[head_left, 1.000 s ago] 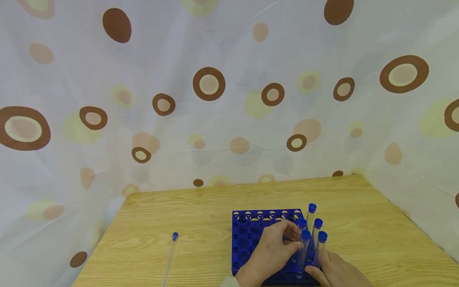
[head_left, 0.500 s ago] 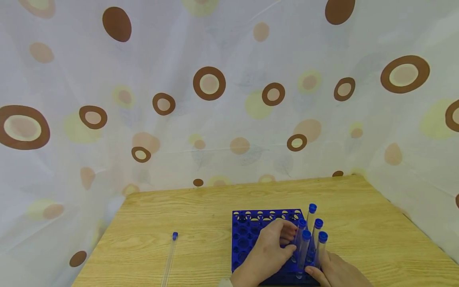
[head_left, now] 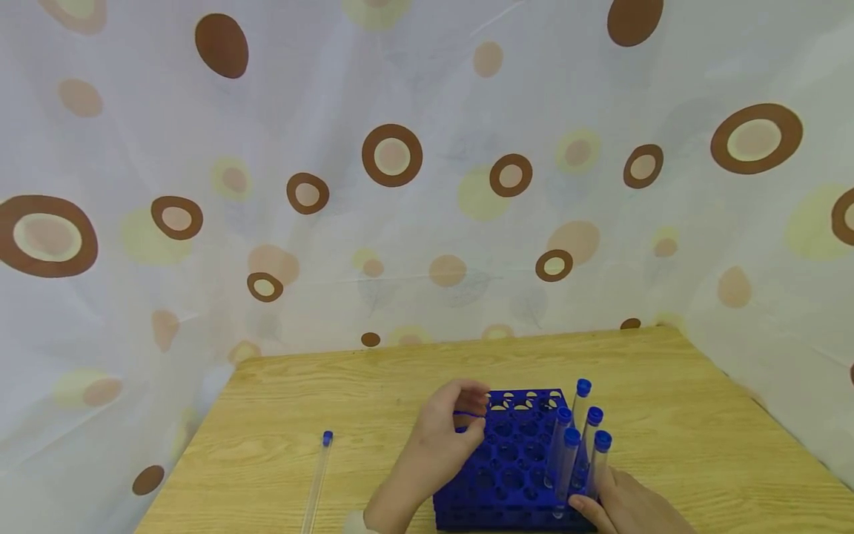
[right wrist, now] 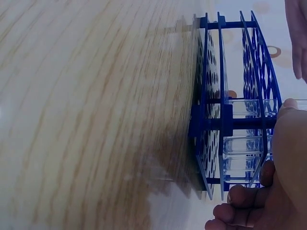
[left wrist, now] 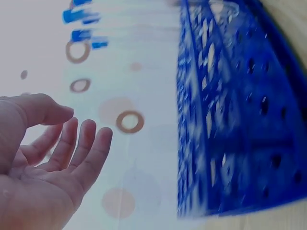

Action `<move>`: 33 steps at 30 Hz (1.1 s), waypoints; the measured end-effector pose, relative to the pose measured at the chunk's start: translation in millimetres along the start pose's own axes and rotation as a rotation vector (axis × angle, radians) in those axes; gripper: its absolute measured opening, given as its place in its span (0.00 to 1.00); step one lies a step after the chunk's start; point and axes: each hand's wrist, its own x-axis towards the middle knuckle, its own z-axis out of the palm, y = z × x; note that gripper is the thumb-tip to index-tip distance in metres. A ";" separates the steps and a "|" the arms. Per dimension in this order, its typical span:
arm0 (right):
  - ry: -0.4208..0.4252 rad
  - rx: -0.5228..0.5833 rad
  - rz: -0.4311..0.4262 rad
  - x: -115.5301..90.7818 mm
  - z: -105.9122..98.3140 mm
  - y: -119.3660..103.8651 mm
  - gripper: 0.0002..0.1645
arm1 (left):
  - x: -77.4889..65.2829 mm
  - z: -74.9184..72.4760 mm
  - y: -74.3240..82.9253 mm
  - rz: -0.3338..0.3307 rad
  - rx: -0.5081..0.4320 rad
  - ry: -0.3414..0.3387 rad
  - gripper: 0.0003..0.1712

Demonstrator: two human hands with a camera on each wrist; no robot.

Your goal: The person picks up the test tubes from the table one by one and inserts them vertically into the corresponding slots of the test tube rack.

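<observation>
A blue test tube rack (head_left: 510, 478) stands on the table at front right. Several clear test tubes (head_left: 566, 469) with blue caps stand upright at its right end. My left hand (head_left: 440, 441) hovers over the rack's left side, thumb and fingers loosely curved with nothing between them; the left wrist view shows the same hand (left wrist: 53, 163) apart from the rack. At the rack's right front corner my right hand (head_left: 630, 500) grips its end, thumb in front beside the nearest tubes. In the right wrist view, curled fingers (right wrist: 240, 206) lie along the rack's end.
One more capped test tube (head_left: 316, 482) lies on the wooden table (head_left: 380, 393) to the left of the rack, its near end cut off by the frame. A white curtain (head_left: 414, 222) with brown and yellow circles hangs behind and at both sides.
My left hand has let go of the tubes at the right end and moved left across the rack, uncovering its middle holes. The right hand stays at the corner.
</observation>
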 end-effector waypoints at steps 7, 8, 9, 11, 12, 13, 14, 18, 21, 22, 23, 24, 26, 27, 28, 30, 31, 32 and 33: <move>-0.008 0.010 0.025 0.1 0.5 -0.1 0.41 | -11.6 -40.2 1.4 -0.107 -0.135 0.062 0.17; -0.011 0.012 0.031 0.1 0.6 -0.2 0.42 | -13.0 -45.8 0.8 -0.120 -0.157 0.073 0.17; -0.015 0.015 0.035 0.1 0.6 -0.3 0.42 | -14.4 -51.0 0.1 -0.130 -0.173 0.086 0.17; -0.016 0.019 0.039 -0.1 0.3 -0.7 0.42 | -16.7 -60.8 -2.0 -0.143 -0.188 0.120 0.17; -0.020 0.025 0.044 -0.1 0.1 -1.2 0.42 | -18.3 -65.4 -3.2 -0.153 -0.190 0.135 0.16; -0.023 0.030 0.048 0.0 -0.1 -1.6 0.42 | -19.8 -69.8 -4.5 -0.165 -0.190 0.150 0.16; -0.024 0.032 0.051 -0.1 -0.3 -1.9 0.42 | -21.3 -74.0 -5.9 -0.175 -0.187 0.164 0.16; -0.033 0.041 0.065 -0.4 -0.7 -1.6 0.43 | -27.6 -87.7 -12.5 -0.233 -0.156 0.211 0.17; -0.027 0.033 0.044 1.1 -0.5 -0.7 0.42 | -32.4 -97.7 -18.6 -0.272 -0.113 0.238 0.16; -0.026 0.031 0.045 1.4 -0.5 -0.5 0.42 | -34.0 -100.8 -20.3 -0.285 -0.094 0.248 0.16; -0.023 0.028 0.044 1.7 -0.6 -0.2 0.42 | -35.3 -103.9 -21.9 -0.302 -0.080 0.258 0.16; -0.018 0.023 0.041 2.2 -0.8 0.1 0.42 | -36.6 -106.8 -23.6 -0.313 -0.065 0.269 0.16; -0.013 0.014 0.044 2.6 -1.5 0.7 0.43 | -39.1 -112.0 -26.6 -0.345 -0.051 0.294 0.16; -0.011 0.012 0.046 2.7 -1.7 0.9 0.43 | -40.4 -114.0 -27.9 -0.360 -0.045 0.303 0.16; -0.008 0.006 0.038 2.9 -1.8 1.4 0.43 | -41.7 -115.6 -29.7 -0.374 -0.039 0.309 0.16; -0.005 0.006 0.009 3.3 -1.4 2.8 0.42 | -45.1 -118.3 -33.6 -0.401 -0.028 0.310 0.17; -0.003 0.010 -0.007 3.2 -1.0 3.5 0.41 | -47.1 -119.5 -35.6 -0.413 -0.021 0.308 0.17; -0.002 0.013 -0.029 3.3 -0.4 4.3 0.40 | -49.3 -120.7 -37.4 -0.424 -0.011 0.305 0.17; 0.001 0.015 -0.048 3.3 0.2 5.1 0.39 | -51.4 -122.0 -39.6 -0.434 0.002 0.301 0.18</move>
